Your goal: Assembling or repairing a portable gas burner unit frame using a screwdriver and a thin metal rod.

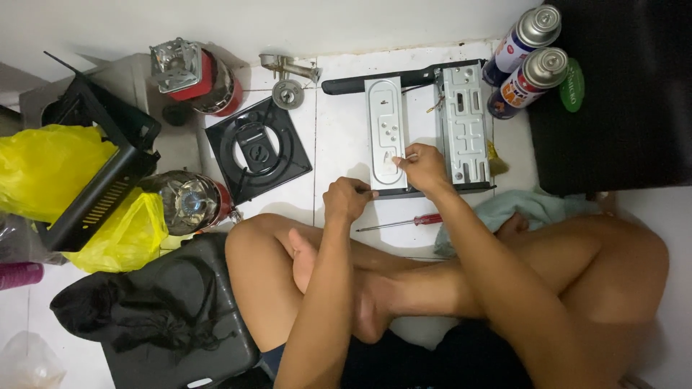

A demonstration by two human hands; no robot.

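A dismantled portable gas stove chassis (461, 122) of grey sheet metal lies on the white tiled floor in front of my crossed legs. My left hand (347, 199) grips the near left corner of the chassis, next to its long grey metal plate (384, 133). My right hand (422, 167) pinches a small thin part against the lower edge of that plate; I cannot tell what the part is. A red-handled screwdriver (404, 222) lies on the floor just below both hands.
Two spray cans (525, 61) stand at the back right beside a black surface (620, 101). A black square burner plate (258, 150), two red gas canisters (193, 75), a black metal cover (101, 166), yellow bags (50, 169) and a teal cloth (533, 209) lie around.
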